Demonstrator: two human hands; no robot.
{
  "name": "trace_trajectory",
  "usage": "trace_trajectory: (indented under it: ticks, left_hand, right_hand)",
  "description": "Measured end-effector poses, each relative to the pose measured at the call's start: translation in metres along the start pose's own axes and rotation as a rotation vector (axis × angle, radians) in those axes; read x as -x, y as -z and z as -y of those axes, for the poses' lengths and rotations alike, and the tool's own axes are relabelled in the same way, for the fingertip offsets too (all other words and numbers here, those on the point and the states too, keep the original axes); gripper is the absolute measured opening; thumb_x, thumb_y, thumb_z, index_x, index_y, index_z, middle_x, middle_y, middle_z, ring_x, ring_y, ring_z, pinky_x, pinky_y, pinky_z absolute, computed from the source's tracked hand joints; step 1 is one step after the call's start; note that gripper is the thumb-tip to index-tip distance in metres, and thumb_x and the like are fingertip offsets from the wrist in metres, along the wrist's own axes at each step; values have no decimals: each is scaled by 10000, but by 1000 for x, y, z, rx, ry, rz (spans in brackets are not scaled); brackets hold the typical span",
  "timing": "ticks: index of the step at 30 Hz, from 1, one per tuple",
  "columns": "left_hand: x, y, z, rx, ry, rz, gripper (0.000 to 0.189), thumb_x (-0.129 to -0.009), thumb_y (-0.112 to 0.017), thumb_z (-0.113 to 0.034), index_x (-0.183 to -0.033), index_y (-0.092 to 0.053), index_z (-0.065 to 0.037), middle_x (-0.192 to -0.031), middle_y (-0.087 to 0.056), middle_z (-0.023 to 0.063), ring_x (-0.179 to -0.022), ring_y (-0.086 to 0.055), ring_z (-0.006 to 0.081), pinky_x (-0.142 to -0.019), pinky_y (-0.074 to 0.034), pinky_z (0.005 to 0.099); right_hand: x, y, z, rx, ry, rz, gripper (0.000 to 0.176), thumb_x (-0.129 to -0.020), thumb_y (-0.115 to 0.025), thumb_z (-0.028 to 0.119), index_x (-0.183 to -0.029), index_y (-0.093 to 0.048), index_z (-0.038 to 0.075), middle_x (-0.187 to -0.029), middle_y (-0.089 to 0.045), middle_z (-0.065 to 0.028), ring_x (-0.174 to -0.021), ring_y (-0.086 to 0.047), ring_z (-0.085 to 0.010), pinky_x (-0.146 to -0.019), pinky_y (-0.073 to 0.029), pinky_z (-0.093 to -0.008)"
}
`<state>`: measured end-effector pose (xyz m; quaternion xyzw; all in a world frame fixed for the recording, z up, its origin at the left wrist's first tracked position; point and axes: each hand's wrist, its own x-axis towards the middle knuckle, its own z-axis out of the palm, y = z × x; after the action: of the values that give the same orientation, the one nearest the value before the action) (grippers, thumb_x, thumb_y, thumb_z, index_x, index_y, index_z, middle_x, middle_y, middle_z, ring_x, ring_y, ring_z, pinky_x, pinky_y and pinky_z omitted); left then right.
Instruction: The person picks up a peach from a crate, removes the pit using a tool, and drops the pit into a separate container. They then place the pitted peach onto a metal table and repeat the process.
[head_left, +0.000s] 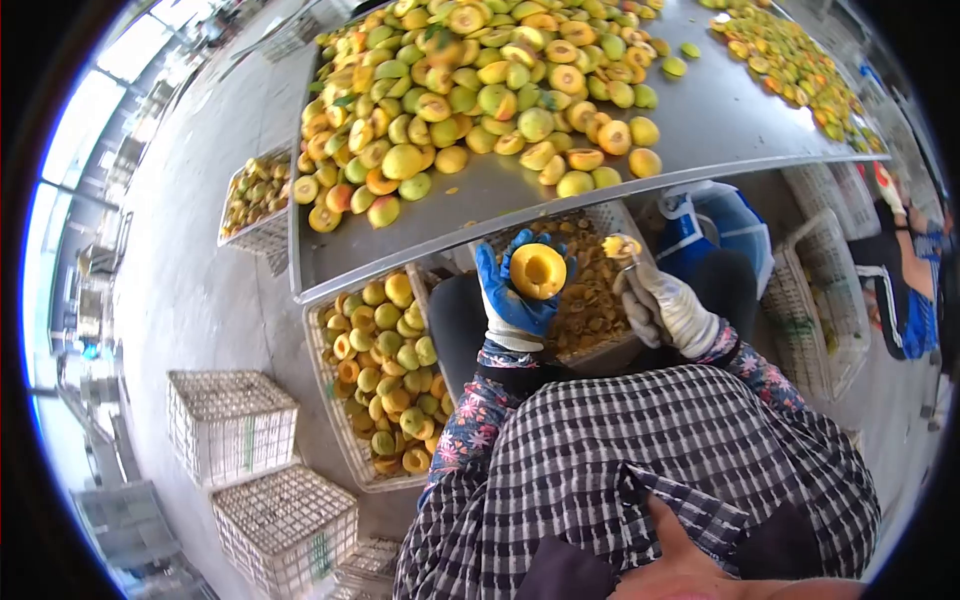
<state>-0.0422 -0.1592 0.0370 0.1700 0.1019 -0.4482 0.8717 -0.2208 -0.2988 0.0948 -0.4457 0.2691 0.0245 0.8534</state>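
Note:
My left hand [517, 300], in a blue-coated glove, holds a yellow peach half [538, 271] with its cut face up and a round hollow in the middle. My right hand [665, 305], in a white and grey glove, is closed around a thin pitting tool [628, 264], its handle mostly hidden. On the tool's tip sits a ragged peach pit [620, 246] with yellow flesh on it. The two hands are apart, above a crate of brown pits and scraps [590, 310] between my knees.
A metal table [690, 150] ahead bears a heap of halved peaches [480, 90]. A crate of peach halves [385, 370] stands at my left. Upturned crates [235, 420] lie further left; a blue bucket [720, 225] and white crates [815, 300] are at right, near another person [905, 270].

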Motion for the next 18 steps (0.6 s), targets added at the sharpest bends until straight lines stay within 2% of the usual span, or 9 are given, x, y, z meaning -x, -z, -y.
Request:
trace_trajectory:
  ticks: [4,6,8,9,10,12,14,16,18]
  left_hand:
    - [48,9,-65,4,-237,8,611,-925,-515,-601,-1223,-586,-72,-1165,-648,121,-1103,-601,338,-974,-460,573]
    - [88,18,-104,-2,-377,132,583,-953,-479,-568,-1276,-555,-89,-1224,-622,120,-1151,-568,370,-995,-437,587]
    - [122,53,-146,-164,-607,-129,540,-986,-439,-510,-1327,-521,-99,-1280,-585,125,-1203,-530,379,-1018,-408,605]
    - [139,81,-166,-248,-629,-101,528,-1005,-407,-470,-1360,-490,-88,-1330,-543,131,-1239,-503,373,-1038,-380,616]
    - [158,100,-180,-385,-678,-211,482,-999,-454,-400,-1353,-487,-75,-1315,-548,126,-1228,-510,368,-1025,-401,610]
    - [193,153,-197,-550,-652,-335,443,-974,-512,-311,-1343,-489,-66,-1265,-569,126,-1178,-548,334,-982,-470,545]
    - [220,201,-197,-566,-516,-385,451,-912,-556,-153,-1344,-482,-48,-1202,-580,112,-1004,-624,240,-854,-559,385]
    - [241,220,-175,-944,-266,-653,517,-867,-594,-118,-1365,-484,-33,-1198,-587,85,-915,-622,177,-807,-545,295]
    - [254,267,-153,-1049,24,-606,591,-821,-649,-77,-1392,-494,-64,-1190,-606,63,-866,-602,126,-765,-514,225]
  right_hand:
    - [-12,7,-4,394,10,-97,387,-995,-524,436,-1148,-570,83,-670,-526,17,-455,-478,-85,-406,-377,-226]
    - [-10,7,-7,468,-36,-110,338,-981,-573,404,-1087,-584,84,-674,-531,19,-473,-487,-75,-434,-398,-224]
    - [-12,5,-14,510,-68,-162,292,-994,-556,367,-1104,-568,96,-671,-529,14,-465,-474,-81,-424,-388,-226]
    - [-14,11,-20,508,-61,-138,285,-997,-552,363,-1109,-560,101,-669,-526,9,-465,-471,-85,-424,-386,-227]
    - [-16,15,-27,503,-51,-124,278,-999,-548,360,-1113,-552,106,-667,-524,4,-465,-467,-89,-423,-383,-228]
    - [-16,14,-30,556,-82,-95,280,-998,-546,372,-1094,-539,109,-670,-522,-4,-468,-468,-95,-426,-381,-228]
    - [-17,9,-32,549,-110,-69,287,-993,-551,392,-1058,-525,114,-670,-520,-2,-470,-471,-92,-426,-375,-221]
    - [-15,1,-31,539,-123,-53,293,-988,-558,401,-1048,-520,117,-670,-520,-1,-470,-471,-90,-426,-372,-217]
    - [-18,3,-34,564,-142,-37,313,-980,-569,410,-1090,-523,121,-677,-522,-1,-471,-468,-86,-428,-365,-211]
